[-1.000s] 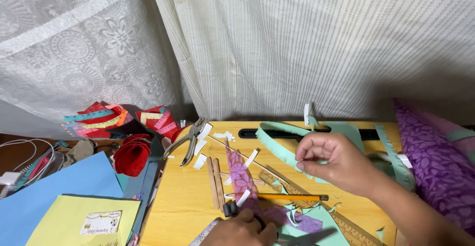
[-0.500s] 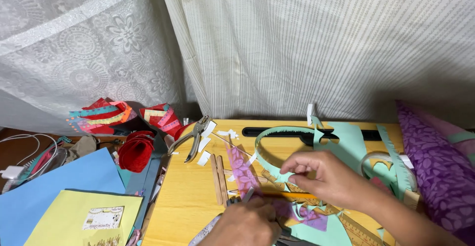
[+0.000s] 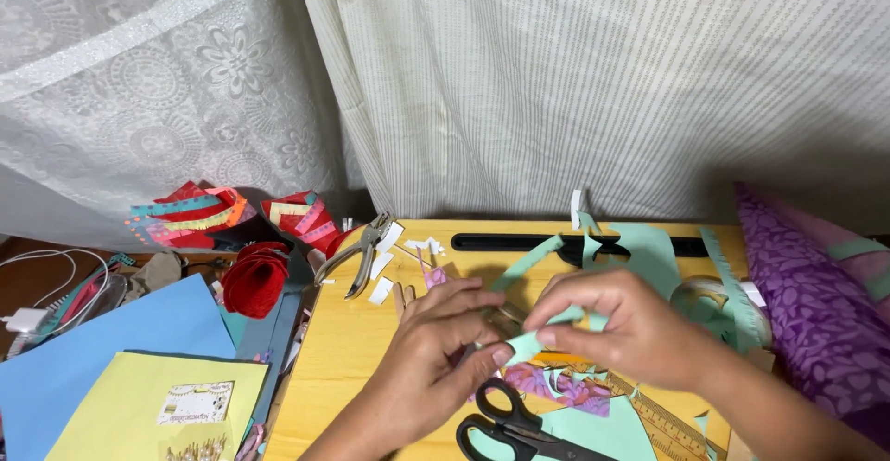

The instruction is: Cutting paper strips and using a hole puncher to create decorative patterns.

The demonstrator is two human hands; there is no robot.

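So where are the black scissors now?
In the head view, the black scissors lie on the wooden desk at bottom centre, just below both hands, on mint paper.

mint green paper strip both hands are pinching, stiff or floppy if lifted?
Probably floppy: the mint paper strip already bends between the left hand and right hand. Likely very light, like the cut scraps around it. Thin, so it may crease or tear.

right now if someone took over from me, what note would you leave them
Left hand and right hand both pinch one mint green paper strip above the yellow table.
Black scissors lie just under the hands, not held.
Metal hole punch rests at the table's far left; a wooden ruler lies among the cut green pieces.
Done: green paper already cut into pieces.
Left: cannot tell from this view.
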